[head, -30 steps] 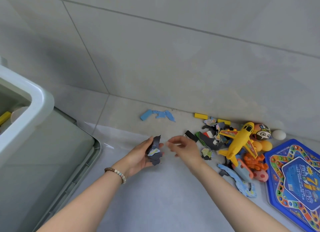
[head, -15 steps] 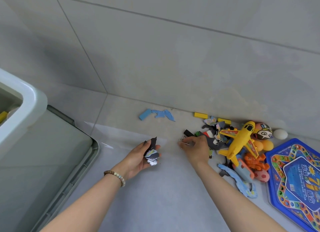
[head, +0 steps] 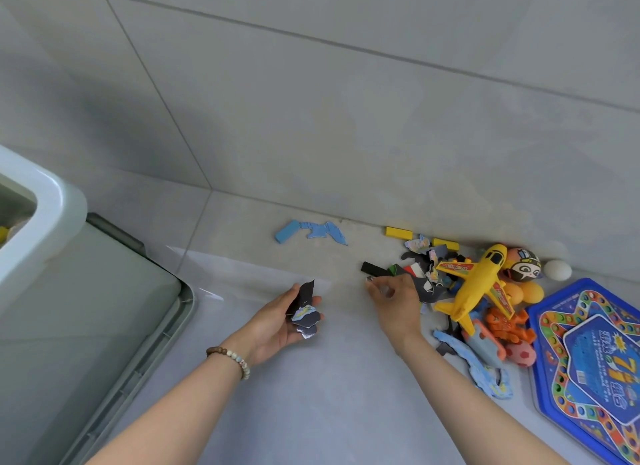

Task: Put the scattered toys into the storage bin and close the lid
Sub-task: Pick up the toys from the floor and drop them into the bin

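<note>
The fingers (head: 313,300) of the left hand (head: 277,326) are curled around a small stack of dark puzzle pieces (head: 304,314), with the thumb side pressing them against the palm. This hand is held palm up above the floor (head: 329,395), and a bead bracelet (head: 230,356) sits on its wrist.

The fingers (head: 375,286) of the right hand (head: 398,303) are bent down at the left edge of the toy pile, just beside a black flat piece (head: 372,268). If they pinch something I cannot tell.

The pile lies on the floor along the wall edge, to the right. In it there are a yellow toy airplane (head: 474,284), a ball with a painted face (head: 523,265), a white egg (head: 557,269), an orange toy (head: 508,327) and a pink ball (head: 521,354). A blue game board (head: 588,360) lies at the right edge of the view. Two yellow blocks (head: 399,232) and light blue puzzle pieces (head: 311,230) lie close to the wall, apart from the pile.

The storage bin (head: 52,215) stands at the far left and is open. Its lid (head: 86,308) lies flat on the floor just beside it.
</note>
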Demonstrator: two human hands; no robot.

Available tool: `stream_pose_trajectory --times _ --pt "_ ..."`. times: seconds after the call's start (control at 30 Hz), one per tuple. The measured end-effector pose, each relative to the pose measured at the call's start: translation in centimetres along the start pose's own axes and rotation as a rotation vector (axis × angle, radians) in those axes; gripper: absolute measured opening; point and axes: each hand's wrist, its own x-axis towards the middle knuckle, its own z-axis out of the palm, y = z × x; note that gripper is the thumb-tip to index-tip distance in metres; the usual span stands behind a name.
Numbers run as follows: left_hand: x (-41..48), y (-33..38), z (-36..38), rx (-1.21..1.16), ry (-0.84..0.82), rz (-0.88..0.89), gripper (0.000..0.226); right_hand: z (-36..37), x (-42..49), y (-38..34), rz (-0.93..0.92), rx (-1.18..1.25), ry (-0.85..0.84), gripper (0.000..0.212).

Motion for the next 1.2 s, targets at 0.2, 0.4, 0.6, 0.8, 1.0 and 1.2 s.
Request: stream_pose_trajectory --times 0.2,0.4,0.6,0.8,1.0,1.2 --pt "-0.2 1.0 1.5 -0.043 -0.062 -0.037 0.055 0.7 -1.8 -4.7 0.044 0.302 -0.265 0.008" --pt "0.0 3.2 0.9 -0.174 -0.065 0.066 0.049 2.9 -1.1 -6.7 0.087 0.387 -0.309 0.012" --pt "0.6 4.3 -1.3 -0.103 0.027 0.138 0.035 4.8 4.0 -6.5 0.109 0.279 -0.061 0.028" --pt "0.9 5.1 -1.8 -0.11 0.04 0.157 0.034 6.3 6.5 -6.4 0.183 0.061 0.013 0.024" --pt "0.7 5.2 -2.4 -0.149 0.048 0.13 0.038 7.0 5.5 -6.8 0.171 0.067 0.033 0.017" --pt "0.3 5.0 -3.2 -0.172 0.058 0.103 0.045 6.5 3.9 -6.9 0.139 0.273 -0.038 0.021"
